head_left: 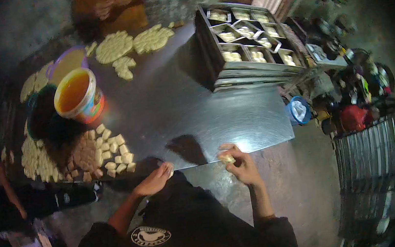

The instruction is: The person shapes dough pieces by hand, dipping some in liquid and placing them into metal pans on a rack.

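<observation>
My right hand (240, 162) is closed around a small pale dough piece (228, 158) at the near edge of the shiny metal table (195, 109). My left hand (156, 179) hovers at the same edge with its fingers curled; a pale bit shows at its fingertips, too small to make out. A cluster of cut pale dough pieces (110, 154) lies just left of my left hand.
An orange-filled bucket (77, 95) stands left of centre. More dough pieces (133, 45) lie at the far side, where another person's hands (111, 5) work. A stack of metal trays with dough-filled tins (251, 42) sits at the right. A blue bucket (298, 110) is on the floor.
</observation>
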`<state>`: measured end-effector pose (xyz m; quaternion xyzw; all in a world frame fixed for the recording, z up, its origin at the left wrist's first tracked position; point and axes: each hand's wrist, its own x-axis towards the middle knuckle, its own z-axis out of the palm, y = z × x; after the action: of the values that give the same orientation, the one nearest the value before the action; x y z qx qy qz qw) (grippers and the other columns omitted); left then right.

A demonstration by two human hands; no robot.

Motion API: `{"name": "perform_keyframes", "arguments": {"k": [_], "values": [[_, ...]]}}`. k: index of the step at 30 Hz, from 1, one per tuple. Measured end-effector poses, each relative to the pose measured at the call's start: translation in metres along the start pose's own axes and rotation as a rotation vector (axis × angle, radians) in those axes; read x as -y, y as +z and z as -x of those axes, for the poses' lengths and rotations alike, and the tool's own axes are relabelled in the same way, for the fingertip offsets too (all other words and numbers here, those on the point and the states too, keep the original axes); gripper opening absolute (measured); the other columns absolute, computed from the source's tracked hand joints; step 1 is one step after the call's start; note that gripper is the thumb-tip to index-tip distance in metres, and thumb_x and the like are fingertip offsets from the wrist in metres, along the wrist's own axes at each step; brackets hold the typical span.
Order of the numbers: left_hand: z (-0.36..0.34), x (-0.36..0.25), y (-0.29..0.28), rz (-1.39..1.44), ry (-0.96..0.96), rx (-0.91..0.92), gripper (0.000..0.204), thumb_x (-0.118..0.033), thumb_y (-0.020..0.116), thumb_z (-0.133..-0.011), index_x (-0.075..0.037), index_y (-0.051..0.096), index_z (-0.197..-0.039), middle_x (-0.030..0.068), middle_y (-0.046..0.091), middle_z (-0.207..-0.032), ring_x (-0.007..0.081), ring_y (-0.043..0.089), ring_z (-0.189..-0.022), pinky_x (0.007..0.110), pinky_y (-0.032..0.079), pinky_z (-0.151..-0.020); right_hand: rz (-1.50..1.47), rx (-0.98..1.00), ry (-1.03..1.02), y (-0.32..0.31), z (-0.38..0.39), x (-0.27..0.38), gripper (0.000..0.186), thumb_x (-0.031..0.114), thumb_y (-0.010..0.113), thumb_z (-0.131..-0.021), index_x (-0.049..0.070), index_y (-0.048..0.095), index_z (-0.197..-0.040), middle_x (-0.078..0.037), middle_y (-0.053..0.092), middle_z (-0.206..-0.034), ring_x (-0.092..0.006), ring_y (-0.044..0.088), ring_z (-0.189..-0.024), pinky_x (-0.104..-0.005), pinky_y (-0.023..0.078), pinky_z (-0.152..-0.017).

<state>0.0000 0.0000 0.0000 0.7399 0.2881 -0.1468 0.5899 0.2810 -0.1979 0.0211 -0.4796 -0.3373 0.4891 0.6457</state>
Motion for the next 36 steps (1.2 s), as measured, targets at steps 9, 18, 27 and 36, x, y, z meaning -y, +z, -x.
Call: {"name": "perform_keyframes", "arguments": {"k": [9, 18, 27, 36], "values": [[-0.091, -0.01, -0.031, 0.059, 0.232, -0.421, 0.012, -0.011, 0.057, -0.096, -0.001, 0.057, -0.103, 0.015, 0.059, -0.108, 0.0267, 0.06, -0.099, 0.041, 0.048, -0.083, 0.22, -0.339, 0.517, -0.022, -0.09, -0.058, 0.055, 0.016, 0.067, -0.093, 0.001, 0.043, -0.141, -0.012, 0.066, -0.114, -0.0181, 0.066, -0.084, -0.0279, 0.055, -0.065], [-0.113, 0.001, -0.011, -0.048, 0.093, -0.715, 0.028, -0.015, 0.063, -0.092, -0.005, 0.063, -0.118, 0.0181, 0.064, -0.106, 0.0357, 0.062, -0.094, 0.041, 0.05, -0.082, 0.62, -0.491, 0.372, -0.098, -0.049, -0.078, 0.039, 0.001, 0.065, -0.087, 0.001, 0.058, -0.125, -0.011, 0.069, -0.107, -0.02, 0.069, -0.091, -0.0327, 0.058, -0.066], [-0.145, -0.013, 0.045, -0.184, 0.357, -0.753, 0.027, -0.015, 0.069, -0.086, -0.005, 0.067, -0.11, 0.0139, 0.06, -0.1, 0.0277, 0.062, -0.085, 0.036, 0.051, -0.077, 0.844, -0.507, 0.099, -0.132, -0.071, -0.075, 0.017, 0.014, 0.064, -0.092, -0.002, 0.07, -0.094, -0.013, 0.072, -0.088, -0.019, 0.067, -0.079, -0.0293, 0.051, -0.074], [-0.067, -0.067, 0.106, 0.297, -0.152, -1.138, 0.034, -0.007, 0.061, -0.091, -0.009, 0.058, -0.125, 0.0147, 0.065, -0.112, 0.0285, 0.065, -0.097, 0.038, 0.051, -0.087, 0.468, 0.02, 0.109, -0.11, -0.099, -0.046, 0.025, 0.004, 0.078, -0.078, 0.003, 0.07, -0.102, -0.007, 0.063, -0.089, -0.0182, 0.064, -0.089, -0.0289, 0.051, -0.074]]}}
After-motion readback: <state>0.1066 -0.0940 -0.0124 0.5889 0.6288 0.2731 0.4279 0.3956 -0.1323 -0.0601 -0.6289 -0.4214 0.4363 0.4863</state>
